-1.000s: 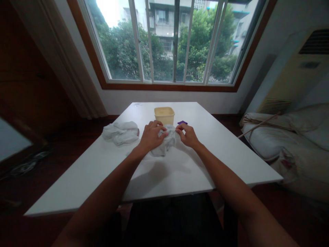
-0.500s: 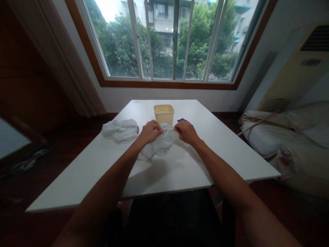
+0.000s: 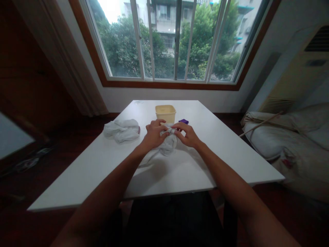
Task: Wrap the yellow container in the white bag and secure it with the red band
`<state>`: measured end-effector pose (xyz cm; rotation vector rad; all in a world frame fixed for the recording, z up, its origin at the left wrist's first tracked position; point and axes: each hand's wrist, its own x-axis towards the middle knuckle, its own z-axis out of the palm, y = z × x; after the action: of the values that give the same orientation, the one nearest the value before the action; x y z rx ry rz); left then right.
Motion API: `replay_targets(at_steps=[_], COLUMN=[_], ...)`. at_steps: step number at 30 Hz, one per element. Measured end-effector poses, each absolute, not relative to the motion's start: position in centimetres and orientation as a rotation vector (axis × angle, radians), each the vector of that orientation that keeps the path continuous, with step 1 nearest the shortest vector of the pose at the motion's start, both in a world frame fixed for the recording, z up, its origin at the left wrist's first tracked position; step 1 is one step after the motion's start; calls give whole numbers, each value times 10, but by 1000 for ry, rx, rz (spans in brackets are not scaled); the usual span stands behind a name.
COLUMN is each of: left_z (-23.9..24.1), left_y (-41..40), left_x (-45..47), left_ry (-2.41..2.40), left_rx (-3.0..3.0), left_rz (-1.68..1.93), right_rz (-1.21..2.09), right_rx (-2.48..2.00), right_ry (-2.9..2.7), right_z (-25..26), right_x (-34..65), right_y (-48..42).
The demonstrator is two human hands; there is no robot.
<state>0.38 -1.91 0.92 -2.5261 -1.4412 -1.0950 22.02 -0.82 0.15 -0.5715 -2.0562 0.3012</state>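
A thin, crumpled white plastic bag (image 3: 167,146) is held up over the middle of the table, its loose lower part hanging toward the left. My left hand (image 3: 155,133) pinches its gathered upper edge with thumb and fingers. From the other side, my right hand (image 3: 187,134) grips the same edge, fingertips close to those of the left. The fingers partly cover the gathered part. Just beyond my hands stands a pale yellow square tub (image 3: 165,110). To the left lies another crumpled white bundle (image 3: 122,130) with a reddish edge at its right end.
A small purple object (image 3: 183,121) lies behind my right hand on the white table (image 3: 205,161). Large wrapped bundles (image 3: 272,137) with a stick across them stand right of the table. Beyond the far edge is a wall with a window (image 3: 167,51).
My hands have come closer together along the bag's edge, and the left fingers have spread a little. The bag's upper part is more bunched. The view has shifted slightly.
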Motion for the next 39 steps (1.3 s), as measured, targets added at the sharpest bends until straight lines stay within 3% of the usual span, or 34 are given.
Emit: replay_targets(at_steps=[8, 13, 19, 22, 27, 39], left_z=[16, 16, 32, 36, 26, 19], left_y=[-28, -11, -12, -24, -37, -30], left_x=[4, -26, -51, -36, 4, 10], left_ry=[-1236, -1372, -1527, -1329, -954, -1174], left_rx=[-2444, -2330, -1936, -2080, -2543, -2485], left_rz=[-978, -794, -1060, -1120, -919, -795], right_rz=[375, 531, 701, 666, 601, 685], right_rx=[-672, -719, -727, -777, -722, -604], right_ry=[-2156, -2178, -2163, -2157, -2124, -2093], right_z=[-4, -5, -4, -3, -4, 3], right_x=[217, 226, 232, 229, 227, 222], right_y=[-4, 0, 0, 0, 0, -7])
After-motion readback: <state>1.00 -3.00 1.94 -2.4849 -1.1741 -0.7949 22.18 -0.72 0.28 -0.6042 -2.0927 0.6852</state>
